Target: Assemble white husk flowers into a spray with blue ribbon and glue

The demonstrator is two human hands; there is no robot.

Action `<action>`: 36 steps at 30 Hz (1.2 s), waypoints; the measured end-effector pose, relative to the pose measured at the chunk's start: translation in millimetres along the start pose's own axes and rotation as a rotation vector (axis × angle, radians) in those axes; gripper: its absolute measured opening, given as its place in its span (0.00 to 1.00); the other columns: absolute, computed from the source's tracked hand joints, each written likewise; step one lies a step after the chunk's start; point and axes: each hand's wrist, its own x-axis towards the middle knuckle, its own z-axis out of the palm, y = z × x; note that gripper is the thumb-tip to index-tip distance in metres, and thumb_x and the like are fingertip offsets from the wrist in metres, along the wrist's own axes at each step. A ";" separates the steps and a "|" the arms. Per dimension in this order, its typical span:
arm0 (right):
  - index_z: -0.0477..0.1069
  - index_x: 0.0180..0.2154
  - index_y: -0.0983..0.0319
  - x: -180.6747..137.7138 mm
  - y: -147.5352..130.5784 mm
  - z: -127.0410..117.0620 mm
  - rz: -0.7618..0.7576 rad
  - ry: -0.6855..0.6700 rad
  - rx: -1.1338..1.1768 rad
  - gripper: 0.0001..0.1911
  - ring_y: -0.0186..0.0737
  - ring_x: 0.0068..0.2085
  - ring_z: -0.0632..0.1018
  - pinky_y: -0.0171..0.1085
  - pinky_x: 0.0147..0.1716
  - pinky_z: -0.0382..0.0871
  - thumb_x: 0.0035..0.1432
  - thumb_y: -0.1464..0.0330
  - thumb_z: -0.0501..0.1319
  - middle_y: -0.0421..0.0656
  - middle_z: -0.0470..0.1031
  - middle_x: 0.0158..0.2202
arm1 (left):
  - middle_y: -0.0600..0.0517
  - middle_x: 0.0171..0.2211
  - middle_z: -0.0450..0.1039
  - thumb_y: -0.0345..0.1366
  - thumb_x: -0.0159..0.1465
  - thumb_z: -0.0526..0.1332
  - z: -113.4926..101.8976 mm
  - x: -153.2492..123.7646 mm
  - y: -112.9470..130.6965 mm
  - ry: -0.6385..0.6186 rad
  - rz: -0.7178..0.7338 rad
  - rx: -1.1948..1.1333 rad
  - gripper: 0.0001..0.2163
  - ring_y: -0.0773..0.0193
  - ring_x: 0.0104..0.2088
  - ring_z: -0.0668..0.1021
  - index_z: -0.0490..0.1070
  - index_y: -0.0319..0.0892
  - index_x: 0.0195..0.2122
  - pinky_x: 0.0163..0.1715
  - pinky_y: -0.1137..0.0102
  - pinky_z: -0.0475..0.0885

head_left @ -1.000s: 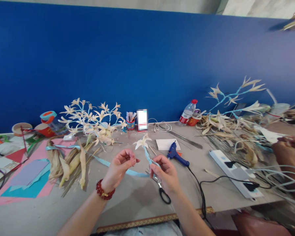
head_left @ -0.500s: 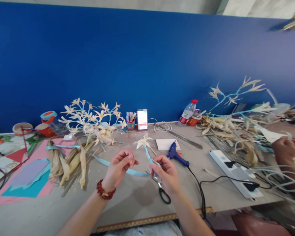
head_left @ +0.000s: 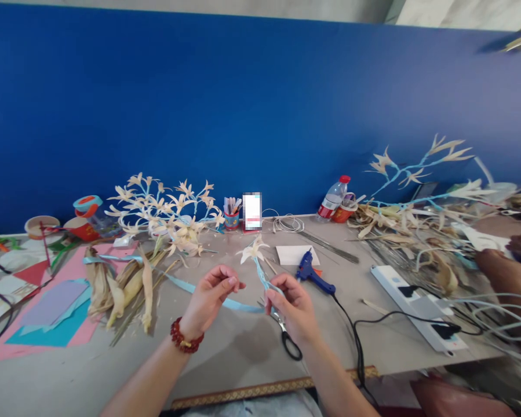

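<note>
My right hand (head_left: 290, 304) pinches the blue-wrapped stem of a small husk flower (head_left: 253, 252), its pale petals pointing up and away from me. To its left, my left hand (head_left: 214, 296) is closed, thumb against curled fingers; whatever sits between them is too small to make out. A light blue ribbon strip (head_left: 243, 305) runs across the table behind my left hand toward my right. Partly under my right hand lie scissors (head_left: 291, 346) with black handles. A blue glue gun (head_left: 313, 275) rests on its side just right of the flower.
Left are a dried corn husk bundle (head_left: 132, 284), coloured paper (head_left: 47, 324) and a husk-flower arrangement (head_left: 168, 214). A phone (head_left: 252, 211), bottle (head_left: 333, 200) and wires (head_left: 330, 246) are at the back. A power strip (head_left: 416, 310) and another person's hand (head_left: 497, 269) are right.
My hands and the flower hold almost the same pose. At the right edge, the other person's hands have shifted slightly. The whole view has drifted a little.
</note>
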 end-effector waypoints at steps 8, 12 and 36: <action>0.68 0.29 0.60 0.4 -3.8 6.1 0.002 0.012 -0.071 0.12 0.32 0.22 0.71 0.31 0.23 0.68 0.52 0.62 0.68 0.36 0.71 0.21 | 0.61 0.15 0.55 0.46 0.63 0.59 -8.0 3.1 -7.2 0.099 0.087 0.310 0.18 0.71 0.17 0.62 0.61 0.42 0.19 0.28 0.70 0.67; 0.69 0.29 0.61 -0.8 -6.5 8.8 -0.016 0.001 -0.128 0.11 0.32 0.22 0.71 0.32 0.24 0.69 0.53 0.62 0.67 0.37 0.72 0.21 | 0.53 0.25 0.71 0.41 0.61 0.63 -10.1 4.5 -3.2 0.047 0.091 0.500 0.08 0.62 0.32 0.76 0.70 0.42 0.30 0.38 0.68 0.68; 0.69 0.29 0.60 -0.5 -5.0 11.3 -0.007 -0.017 -0.137 0.11 0.32 0.22 0.71 0.31 0.23 0.69 0.53 0.62 0.67 0.37 0.72 0.22 | 0.53 0.23 0.76 0.38 0.59 0.65 -11.1 6.8 -2.9 0.087 0.099 0.394 0.07 0.61 0.30 0.78 0.70 0.41 0.30 0.37 0.67 0.71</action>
